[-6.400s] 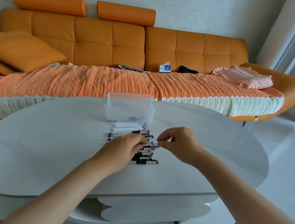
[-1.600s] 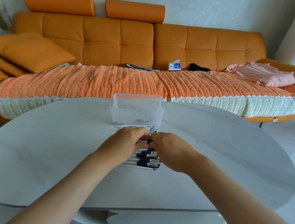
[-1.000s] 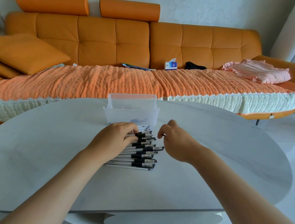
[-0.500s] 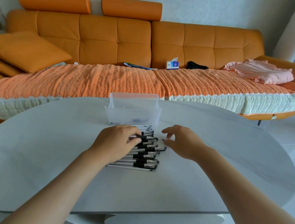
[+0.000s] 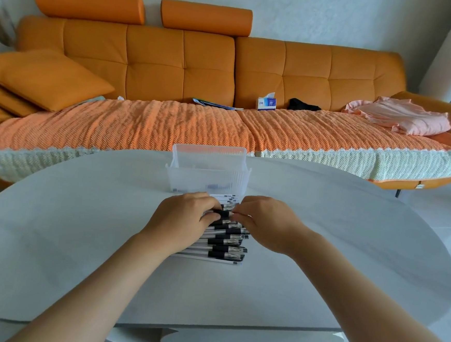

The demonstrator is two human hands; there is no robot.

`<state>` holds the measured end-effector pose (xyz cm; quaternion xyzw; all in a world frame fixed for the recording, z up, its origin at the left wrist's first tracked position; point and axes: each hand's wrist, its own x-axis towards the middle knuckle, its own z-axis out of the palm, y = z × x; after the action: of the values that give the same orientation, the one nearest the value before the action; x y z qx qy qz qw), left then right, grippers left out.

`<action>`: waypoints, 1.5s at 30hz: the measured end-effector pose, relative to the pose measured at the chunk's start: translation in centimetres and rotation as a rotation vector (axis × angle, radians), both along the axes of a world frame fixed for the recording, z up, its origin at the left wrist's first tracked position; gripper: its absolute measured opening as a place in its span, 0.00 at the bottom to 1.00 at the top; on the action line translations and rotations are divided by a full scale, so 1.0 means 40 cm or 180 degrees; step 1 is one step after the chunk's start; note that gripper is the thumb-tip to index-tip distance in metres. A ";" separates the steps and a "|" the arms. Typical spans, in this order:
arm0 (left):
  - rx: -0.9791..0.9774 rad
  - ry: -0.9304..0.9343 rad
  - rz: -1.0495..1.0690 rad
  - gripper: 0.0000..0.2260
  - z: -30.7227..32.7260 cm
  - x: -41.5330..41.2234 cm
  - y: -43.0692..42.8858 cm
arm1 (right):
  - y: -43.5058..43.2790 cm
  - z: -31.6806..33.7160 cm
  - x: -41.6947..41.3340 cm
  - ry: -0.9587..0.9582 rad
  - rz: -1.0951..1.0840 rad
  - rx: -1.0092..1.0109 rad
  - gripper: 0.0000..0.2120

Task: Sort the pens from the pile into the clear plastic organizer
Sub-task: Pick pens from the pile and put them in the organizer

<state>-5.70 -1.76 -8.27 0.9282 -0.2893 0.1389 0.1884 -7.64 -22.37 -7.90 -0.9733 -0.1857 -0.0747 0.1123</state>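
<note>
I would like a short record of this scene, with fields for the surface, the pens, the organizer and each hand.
surface: white oval table
pens: pile of pens lying in front of the organizer
organizer: clear plastic organizer at the far side of the pile, upright
left hand: left hand on the pile, pinching a black-capped pen
right hand: right hand pinching the same pen

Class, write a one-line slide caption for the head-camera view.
Both hands, left and right, pinch one pen above the pile, before the organizer.
</note>
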 end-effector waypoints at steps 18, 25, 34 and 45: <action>0.0391 0.0378 -0.0046 0.12 -0.004 0.002 -0.003 | 0.010 0.007 -0.006 0.0080 -0.0206 0.0392 0.14; 0.0407 0.0181 -0.0042 0.10 -0.007 -0.001 -0.006 | 0.006 0.018 -0.008 0.0091 -0.0270 0.0189 0.08; 0.0342 0.0157 0.0014 0.11 -0.005 -0.006 -0.016 | 0.011 0.018 -0.015 -0.0200 -0.0333 0.0313 0.06; 0.0365 0.0244 0.0037 0.15 -0.006 0.001 -0.003 | 0.001 0.006 -0.013 -0.0241 -0.0191 0.0308 0.05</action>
<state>-5.66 -1.87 -8.50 0.9438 -0.2839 0.0875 0.1451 -8.17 -22.33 -7.64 -0.9684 -0.1567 -0.1236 0.1499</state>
